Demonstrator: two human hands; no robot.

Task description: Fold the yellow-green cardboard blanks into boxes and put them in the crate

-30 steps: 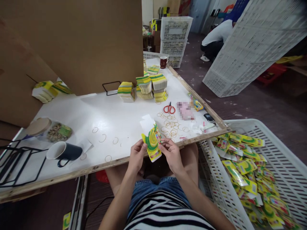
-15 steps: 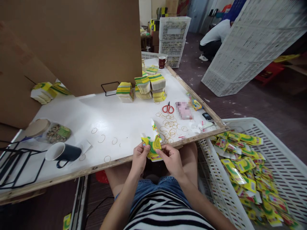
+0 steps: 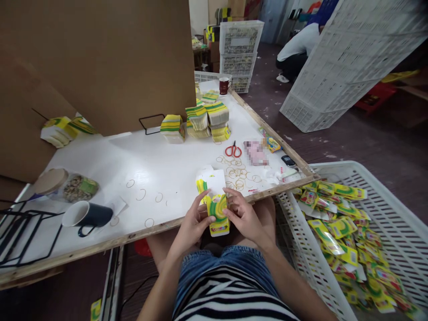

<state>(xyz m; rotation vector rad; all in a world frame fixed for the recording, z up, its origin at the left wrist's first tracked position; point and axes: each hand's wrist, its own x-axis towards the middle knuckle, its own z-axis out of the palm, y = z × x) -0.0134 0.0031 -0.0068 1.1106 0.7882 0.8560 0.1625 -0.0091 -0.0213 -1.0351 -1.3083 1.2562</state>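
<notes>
My left hand (image 3: 194,221) and my right hand (image 3: 243,216) together grip a small yellow-green printed carton (image 3: 216,200) at the near edge of the white table (image 3: 140,160). The carton's white flaps stand up above my fingers. Both hands have their fingers pressed on its sides, over my lap. Loose rubber bands (image 3: 237,173) lie on the table just beyond my hands.
A white crate (image 3: 394,209) at my right holds several flat yellow-green packs (image 3: 341,232). Bundled stacks (image 3: 207,118), red scissors (image 3: 233,150), a dark mug (image 3: 87,216), a jar (image 3: 75,187) and a wire stand (image 3: 20,232) are on the table. A person crouches at the back (image 3: 296,49).
The flat carton has been opened out into a box shape, flaps raised, and my hands have shifted slightly toward my lap.
</notes>
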